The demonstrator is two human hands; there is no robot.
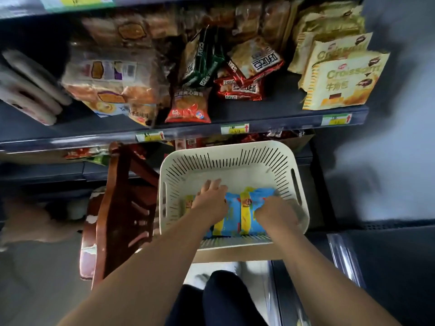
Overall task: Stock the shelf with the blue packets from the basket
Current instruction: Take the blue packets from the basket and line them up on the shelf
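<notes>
A cream slotted basket [235,161] stands below the shelf, and blue packets with yellow bands [235,215] lie in its near half. Both my hands are inside the basket. My left hand [210,201] lies flat on the left packets with its fingers spread toward the basket's bare middle. My right hand [275,214] curls over the right end of a blue packet [261,196], its fingertips hidden beneath. Whether either hand has a firm hold is unclear. The dark shelf [270,109] above has a bare strip near its front edge.
The shelf carries bread bags [106,74], red and green snack packs [240,88], an orange bag [188,107] and croissant packs [339,83]. A red-brown wooden chair [117,208] stands left of the basket. The basket rests on a cardboard box [235,255]. My dark-clad legs are below.
</notes>
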